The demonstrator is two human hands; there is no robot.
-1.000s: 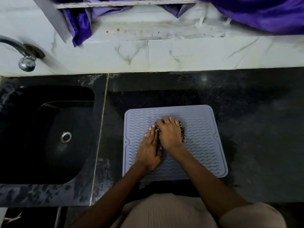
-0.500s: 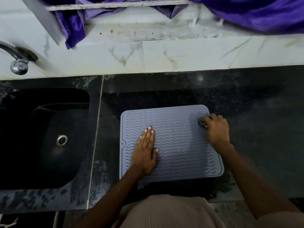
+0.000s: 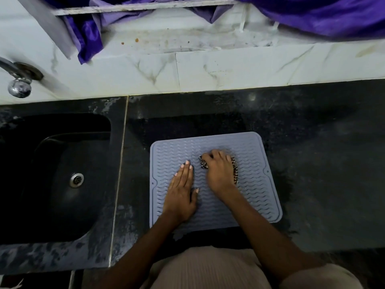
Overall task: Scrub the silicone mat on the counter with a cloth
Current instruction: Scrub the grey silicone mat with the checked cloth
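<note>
A grey silicone mat (image 3: 254, 184) with wavy ridges lies flat on the black counter (image 3: 323, 163), near its front edge. My left hand (image 3: 181, 192) rests flat on the mat's left half, fingers straight and together. My right hand (image 3: 219, 174) is at the mat's middle, fingers curled over a dark patterned cloth (image 3: 235, 171). The cloth peeks out at the fingertips and along the hand's right side; most of it is hidden under the palm.
A black sink (image 3: 58, 176) with a metal drain (image 3: 76, 180) sits left of the mat. A chrome tap (image 3: 18, 80) juts from the white marble wall (image 3: 208, 71). Purple fabric (image 3: 312, 15) hangs over the ledge at the back.
My right hand swept the cloth from the mat's middle out to its right edge and has come back to the middle. My left hand stayed pressed on the left half.
</note>
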